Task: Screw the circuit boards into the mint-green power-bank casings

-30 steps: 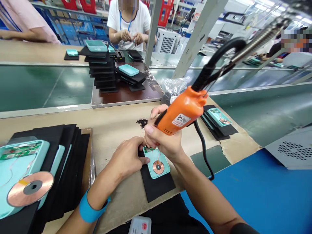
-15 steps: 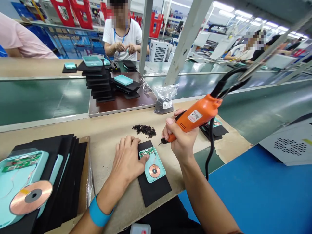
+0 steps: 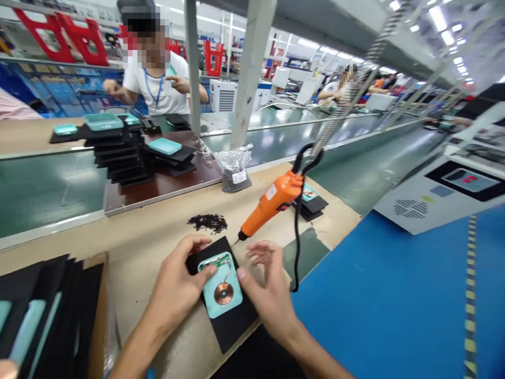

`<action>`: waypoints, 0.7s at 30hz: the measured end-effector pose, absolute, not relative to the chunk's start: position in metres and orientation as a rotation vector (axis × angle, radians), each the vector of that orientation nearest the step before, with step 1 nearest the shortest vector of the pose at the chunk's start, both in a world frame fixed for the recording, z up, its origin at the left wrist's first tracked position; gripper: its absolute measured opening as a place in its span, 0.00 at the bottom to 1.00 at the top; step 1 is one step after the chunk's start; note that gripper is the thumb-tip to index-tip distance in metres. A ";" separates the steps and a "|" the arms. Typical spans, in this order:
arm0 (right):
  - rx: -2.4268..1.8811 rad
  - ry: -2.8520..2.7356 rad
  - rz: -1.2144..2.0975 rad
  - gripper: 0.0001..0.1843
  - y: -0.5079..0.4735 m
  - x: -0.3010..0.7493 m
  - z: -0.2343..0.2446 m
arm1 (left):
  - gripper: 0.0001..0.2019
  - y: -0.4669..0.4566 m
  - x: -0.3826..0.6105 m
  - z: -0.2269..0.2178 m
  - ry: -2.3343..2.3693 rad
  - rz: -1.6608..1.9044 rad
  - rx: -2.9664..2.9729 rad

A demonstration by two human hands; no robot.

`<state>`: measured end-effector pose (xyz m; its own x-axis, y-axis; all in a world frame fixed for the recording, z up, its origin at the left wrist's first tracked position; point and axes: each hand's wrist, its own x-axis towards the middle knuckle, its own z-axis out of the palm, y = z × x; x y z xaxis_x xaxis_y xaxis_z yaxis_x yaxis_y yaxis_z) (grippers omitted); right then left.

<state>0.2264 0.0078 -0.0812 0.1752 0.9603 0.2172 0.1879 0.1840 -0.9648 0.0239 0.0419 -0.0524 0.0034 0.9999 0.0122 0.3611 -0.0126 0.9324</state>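
Observation:
A teal charger case (image 3: 211, 305) with a green circuit board (image 3: 223, 259) and a round copper coil (image 3: 223, 293) lies on a black foam sheet (image 3: 232, 334). My left hand (image 3: 179, 279) grips the case and sheet from the left, thumb over the circuit board, fingers at the sheet's far edge. To the right, my right hand (image 3: 270, 289) is open, fingers apart and thumb close to the case's right edge; whether it touches is unclear. An orange electric screwdriver (image 3: 268, 205) hangs from a coiled cord, its tip pointing down just beyond my hands.
Small black screws (image 3: 208, 222) lie heaped beyond the foam sheet, near a clear plastic bag (image 3: 234, 171). More cases between black sheets (image 3: 39, 310) stand at left. Another stack (image 3: 311, 205) lies at right. Across the bench sits a co-worker (image 3: 155, 84).
My right hand has let go of the electric screwdriver, which now hangs free, and has come down beside the case. My left hand and the case have turned slightly. The view has swung right.

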 end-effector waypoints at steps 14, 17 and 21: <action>-0.929 -1.190 1.163 0.51 0.022 0.371 0.032 | 0.39 0.062 0.001 -0.076 1.358 1.194 0.921; -1.265 -1.305 0.933 0.48 0.094 0.424 0.055 | 0.48 0.061 0.013 -0.089 1.416 1.060 1.038; -1.506 -1.359 0.921 0.38 0.178 0.464 0.048 | 0.50 0.061 0.024 -0.105 1.380 0.971 1.233</action>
<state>0.4638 0.1781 0.0482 0.1253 0.9916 0.0328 0.3370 -0.0114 -0.9414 0.0239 0.0612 -0.1048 0.0248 0.9863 -0.1630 0.1793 0.1560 0.9714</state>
